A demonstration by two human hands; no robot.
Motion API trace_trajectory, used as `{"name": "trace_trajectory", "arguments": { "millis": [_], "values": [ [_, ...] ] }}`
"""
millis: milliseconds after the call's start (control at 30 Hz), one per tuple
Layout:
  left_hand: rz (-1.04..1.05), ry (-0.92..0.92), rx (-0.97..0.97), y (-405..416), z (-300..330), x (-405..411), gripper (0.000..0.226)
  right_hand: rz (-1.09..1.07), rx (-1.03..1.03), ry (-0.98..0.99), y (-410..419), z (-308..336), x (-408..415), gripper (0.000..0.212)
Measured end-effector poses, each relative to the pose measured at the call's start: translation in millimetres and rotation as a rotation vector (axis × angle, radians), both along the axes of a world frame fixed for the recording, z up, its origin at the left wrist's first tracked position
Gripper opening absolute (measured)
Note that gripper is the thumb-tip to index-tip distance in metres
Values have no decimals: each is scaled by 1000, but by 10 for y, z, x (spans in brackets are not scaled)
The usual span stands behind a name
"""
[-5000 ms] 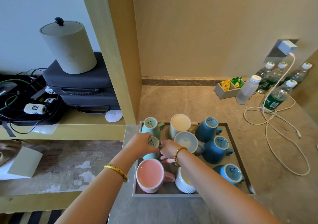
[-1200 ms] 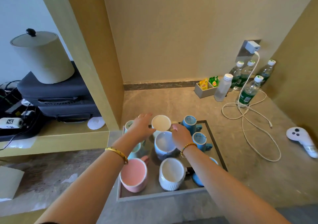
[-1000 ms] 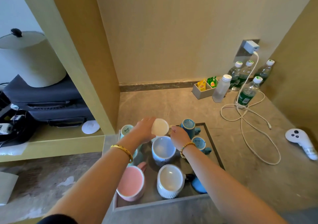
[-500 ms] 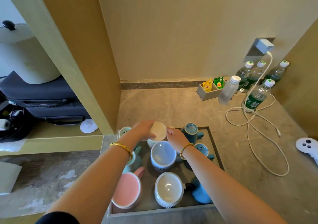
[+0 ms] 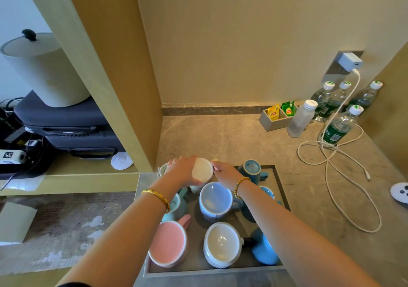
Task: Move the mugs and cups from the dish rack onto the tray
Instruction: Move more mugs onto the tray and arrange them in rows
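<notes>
A grey tray (image 5: 279, 187) on the stone counter holds several mugs. A cream mug (image 5: 202, 169) is tilted on its side above the tray's far edge, its round end facing me. My left hand (image 5: 182, 171) wraps its body and my right hand (image 5: 225, 173) grips its handle side. Below them stand a pale blue mug (image 5: 215, 200), a pink mug (image 5: 166, 243) and a white ribbed mug (image 5: 221, 243), all upright. Dark blue mugs (image 5: 251, 168) sit upside down at the tray's right. A teal mug (image 5: 176, 207) lies partly under my left wrist.
A wooden partition (image 5: 114, 66) rises just left of the tray. Water bottles (image 5: 337, 128), a tea-bag box (image 5: 276, 119) and a looped white charger cable (image 5: 331, 161) occupy the counter's right side. A white controller (image 5: 400, 193) lies at the right edge. A dark case (image 5: 66, 119) sits on the left shelf.
Both hands have moved from the tray's left mugs to the cream mug at the far edge, lifted it and tipped it from upright onto its side.
</notes>
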State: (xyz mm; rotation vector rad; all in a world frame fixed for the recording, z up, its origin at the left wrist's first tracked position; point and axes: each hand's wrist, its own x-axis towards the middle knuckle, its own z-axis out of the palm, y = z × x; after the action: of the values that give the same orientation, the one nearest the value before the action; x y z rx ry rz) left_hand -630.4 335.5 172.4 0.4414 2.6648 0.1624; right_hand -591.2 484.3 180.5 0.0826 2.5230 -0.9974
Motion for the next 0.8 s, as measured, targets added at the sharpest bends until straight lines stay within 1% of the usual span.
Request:
{"name": "trace_trajectory", "arguments": {
  "millis": [100, 233, 367, 467, 533, 567, 633, 667, 700, 733, 800],
  "values": [
    [-58, 10, 21, 7, -25, 8, 86, -3, -35, -6, 31, -25, 29, 30],
    [-15, 50, 58, -13, -63, 70, 89, -44, -94, -15, 19, -86, 77, 40],
    [32, 49, 107, -46, -69, 95, 88, -122, -138, -32, -55, -96, 111, 41],
    [10, 28, 84, -44, -36, 120, 89, -152, -100, -30, -93, -121, 120, 34],
    [13, 41, 90, -20, -4, 182, 82, -198, -43, -59, -80, -105, 151, 32],
    [36, 88, 111, -9, 16, 222, 74, -227, -14, -72, -59, -100, 167, 34],
    [101, 253, 195, 9, 66, 310, 52, -253, 69, -125, 0, -84, 203, 36],
    [133, 305, 261, 14, 96, 352, 42, -224, 125, -129, 26, -76, 223, 36],
    [150, 304, 315, 15, 122, 387, 35, -175, 160, -100, 44, -63, 253, 36],
    [142, 260, 343, 13, 135, 417, 34, -164, 161, -97, 63, -50, 265, 37],
    [64, 126, 335, 2, 109, 470, 40, -129, 181, -90, 74, -35, 291, 37]
  ]
}}
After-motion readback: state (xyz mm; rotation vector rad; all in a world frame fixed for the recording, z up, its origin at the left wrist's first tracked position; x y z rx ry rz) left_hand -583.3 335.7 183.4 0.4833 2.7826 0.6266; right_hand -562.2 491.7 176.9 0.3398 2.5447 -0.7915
